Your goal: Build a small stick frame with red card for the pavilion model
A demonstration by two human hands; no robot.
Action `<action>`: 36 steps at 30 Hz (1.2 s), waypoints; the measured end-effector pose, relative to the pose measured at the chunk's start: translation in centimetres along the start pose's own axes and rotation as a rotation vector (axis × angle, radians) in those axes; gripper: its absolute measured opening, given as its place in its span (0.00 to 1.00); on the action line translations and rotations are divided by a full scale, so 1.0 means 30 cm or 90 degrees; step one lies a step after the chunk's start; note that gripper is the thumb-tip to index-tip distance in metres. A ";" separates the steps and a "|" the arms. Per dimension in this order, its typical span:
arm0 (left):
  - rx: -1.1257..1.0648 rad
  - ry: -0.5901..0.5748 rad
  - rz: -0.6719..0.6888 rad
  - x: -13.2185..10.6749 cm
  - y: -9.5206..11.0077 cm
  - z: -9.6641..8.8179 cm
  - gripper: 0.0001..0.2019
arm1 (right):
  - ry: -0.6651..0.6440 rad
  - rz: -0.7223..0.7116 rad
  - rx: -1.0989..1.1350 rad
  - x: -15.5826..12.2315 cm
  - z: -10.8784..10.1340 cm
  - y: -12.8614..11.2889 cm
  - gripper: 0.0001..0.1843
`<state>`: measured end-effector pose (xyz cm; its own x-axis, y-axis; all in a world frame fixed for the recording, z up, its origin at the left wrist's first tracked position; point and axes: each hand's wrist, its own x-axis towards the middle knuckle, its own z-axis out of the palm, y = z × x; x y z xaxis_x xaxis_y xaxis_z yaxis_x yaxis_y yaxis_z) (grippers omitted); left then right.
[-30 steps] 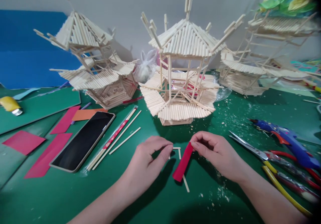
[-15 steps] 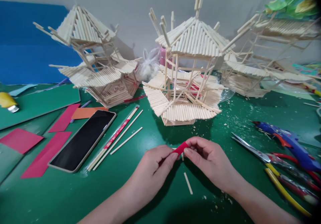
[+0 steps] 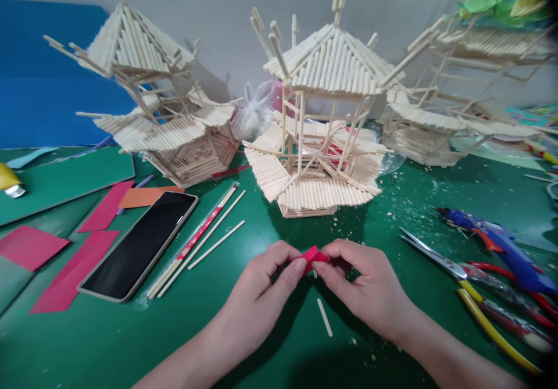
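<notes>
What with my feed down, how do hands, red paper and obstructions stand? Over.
Left hand and right hand: each grip closed on red paper. Paper bent between them. Nothing seen blocking; short loose stick nearby on green table.

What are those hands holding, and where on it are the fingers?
A small piece of bent red paper: the left hand pinches its left end, the right hand its right end.
</notes>
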<state>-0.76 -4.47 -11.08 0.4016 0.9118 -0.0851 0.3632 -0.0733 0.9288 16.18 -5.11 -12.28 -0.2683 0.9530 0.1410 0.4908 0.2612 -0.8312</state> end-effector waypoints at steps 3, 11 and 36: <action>-0.035 0.023 -0.028 0.011 0.007 -0.003 0.10 | -0.019 0.036 0.061 0.001 -0.004 -0.007 0.08; 0.022 0.058 0.015 0.006 0.010 0.008 0.11 | -0.044 0.075 0.238 0.005 0.021 -0.001 0.05; -0.045 0.076 -0.041 0.035 0.007 -0.035 0.10 | -0.125 0.107 0.512 0.057 0.027 0.007 0.07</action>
<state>-1.16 -3.09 -10.60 0.2746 0.9558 -0.1050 0.3237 0.0110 0.9461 15.15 -3.54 -12.64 -0.4199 0.9060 -0.0538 -0.1819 -0.1421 -0.9730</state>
